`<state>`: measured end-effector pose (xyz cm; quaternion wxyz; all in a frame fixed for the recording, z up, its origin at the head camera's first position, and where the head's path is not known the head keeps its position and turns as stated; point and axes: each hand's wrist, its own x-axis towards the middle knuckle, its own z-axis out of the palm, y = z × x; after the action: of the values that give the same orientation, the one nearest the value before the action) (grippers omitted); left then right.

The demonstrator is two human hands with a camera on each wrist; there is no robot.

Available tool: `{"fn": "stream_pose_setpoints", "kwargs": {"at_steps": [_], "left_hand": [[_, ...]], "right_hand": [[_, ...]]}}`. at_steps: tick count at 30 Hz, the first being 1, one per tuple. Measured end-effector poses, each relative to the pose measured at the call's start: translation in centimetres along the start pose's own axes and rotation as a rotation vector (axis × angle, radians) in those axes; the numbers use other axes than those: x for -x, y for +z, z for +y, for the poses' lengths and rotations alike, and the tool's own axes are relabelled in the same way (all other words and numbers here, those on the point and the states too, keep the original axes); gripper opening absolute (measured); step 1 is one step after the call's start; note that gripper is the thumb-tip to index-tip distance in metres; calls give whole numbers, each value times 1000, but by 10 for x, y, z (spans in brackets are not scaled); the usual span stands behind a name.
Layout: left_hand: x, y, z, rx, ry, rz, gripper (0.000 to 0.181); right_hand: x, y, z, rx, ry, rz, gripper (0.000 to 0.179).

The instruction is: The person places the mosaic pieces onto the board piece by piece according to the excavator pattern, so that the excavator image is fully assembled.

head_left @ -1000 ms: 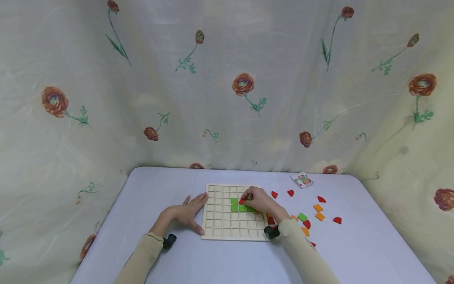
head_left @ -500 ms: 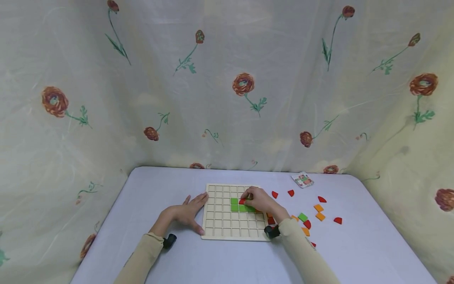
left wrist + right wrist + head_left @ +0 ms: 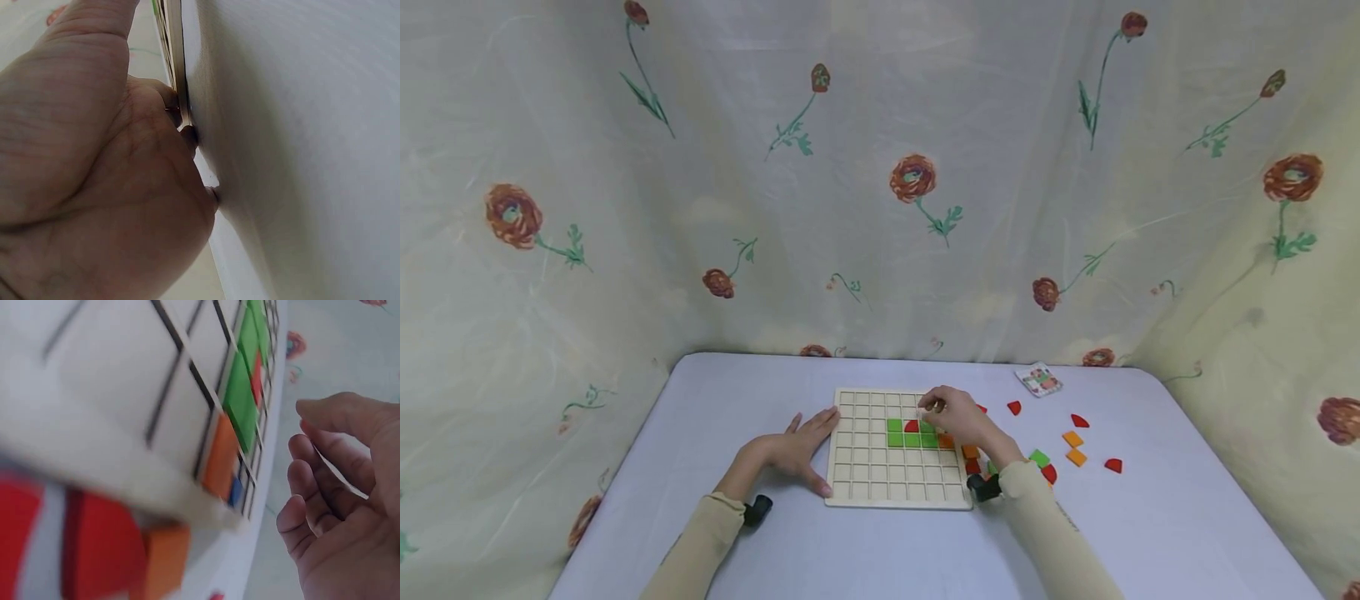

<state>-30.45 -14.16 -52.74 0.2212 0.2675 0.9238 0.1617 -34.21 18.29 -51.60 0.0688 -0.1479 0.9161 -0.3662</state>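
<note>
A wooden grid board lies flat on the table with coloured tiles in some cells. Against its left edge rests my left hand, fingers spread, thumb at the near corner. In the left wrist view the palm shows beside the board's edge. My right hand hovers over the board's far right part, fingers loosely bent; the right wrist view shows nothing between them. Just left of it, a red quarter-round tile sits among green square tiles. An orange tile and a blue tile fill cells at the right.
Loose red quarter-round tiles, orange squares and a green square are scattered right of the board. More tiles lie close against its right edge. A small patterned card lies at the back. A flowered curtain surrounds the table.
My right hand has let go of the red quarter-round tile, which stays in its cell, and has lifted slightly up and to the right. My left hand has not moved.
</note>
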Motion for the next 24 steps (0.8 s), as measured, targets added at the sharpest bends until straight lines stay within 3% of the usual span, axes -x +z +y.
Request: {"fn": "stream_pose_setpoints", "kwargs": {"at_steps": [6, 11, 18, 24], "left_hand": [[0, 1, 0, -5, -6, 5, 130], [1, 1, 0, 10, -8, 3, 130], [3, 0, -1, 16, 6, 0, 129], [3, -2, 0, 11, 19, -1, 128]], "right_hand": [[8, -28, 19, 41, 32, 85, 21], [12, -43, 41, 66, 94, 80, 27], [14, -45, 61, 94, 172, 30, 41], [19, -44, 64, 113, 179, 22, 33]]}}
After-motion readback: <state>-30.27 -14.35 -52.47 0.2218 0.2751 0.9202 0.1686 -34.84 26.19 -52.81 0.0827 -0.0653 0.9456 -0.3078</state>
